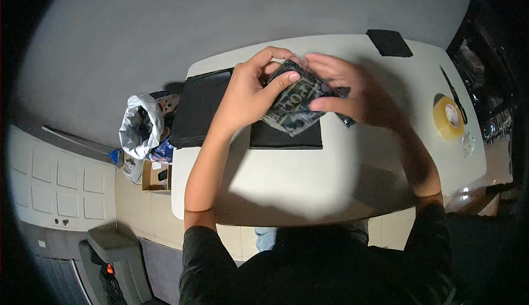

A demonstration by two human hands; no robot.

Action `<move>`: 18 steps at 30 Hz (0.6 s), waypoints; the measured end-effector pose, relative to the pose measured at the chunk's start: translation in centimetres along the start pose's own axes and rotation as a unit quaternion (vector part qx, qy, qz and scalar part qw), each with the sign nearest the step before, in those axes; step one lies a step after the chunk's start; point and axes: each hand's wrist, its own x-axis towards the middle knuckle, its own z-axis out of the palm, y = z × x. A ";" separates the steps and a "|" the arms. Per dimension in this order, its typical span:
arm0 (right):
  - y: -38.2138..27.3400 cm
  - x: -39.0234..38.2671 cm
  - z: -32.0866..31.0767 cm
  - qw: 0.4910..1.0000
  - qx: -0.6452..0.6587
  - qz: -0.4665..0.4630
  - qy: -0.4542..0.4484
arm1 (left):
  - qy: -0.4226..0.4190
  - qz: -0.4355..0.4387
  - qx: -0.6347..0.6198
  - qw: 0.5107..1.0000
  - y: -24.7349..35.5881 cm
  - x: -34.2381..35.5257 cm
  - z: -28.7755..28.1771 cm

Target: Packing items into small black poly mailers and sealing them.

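My left hand (248, 90) is closed around a small dark package (297, 104) in clear, wrinkled plastic, with pale lettering and a mottled pattern on its face. The thumb lies across its upper part. My right hand (352, 87), slightly blurred, wraps the package's right end, its thumb on the front and its fingers at the far edge. Dark crumpled ends of the wrapping stick out by the right palm. Below the package, a flat black sheet (286, 140) lies on the white table (286, 178). The package hides part of that sheet.
A black stack of sheets (198, 109) sits at the table's left. At the right are a yellowish tape roll (448, 118), a dark slim tool (453, 90) and a clear plastic scrap (468, 143). A black square (389, 43) lies at the far edge. A silver bag (142, 126) stands beyond the left edge.
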 end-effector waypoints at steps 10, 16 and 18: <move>-0.8 0.5 -0.5 0.986 0.118 0.117 -0.025 | 0.016 -0.024 -0.109 0.994 -1.6 0.2 1.2; 2.4 0.3 -0.2 0.988 0.142 0.061 0.016 | 0.110 0.000 -0.053 0.993 -0.3 0.5 2.1; 1.4 1.2 -1.7 0.991 0.073 0.111 -0.025 | 0.141 -0.001 -0.093 0.986 -0.7 0.9 1.1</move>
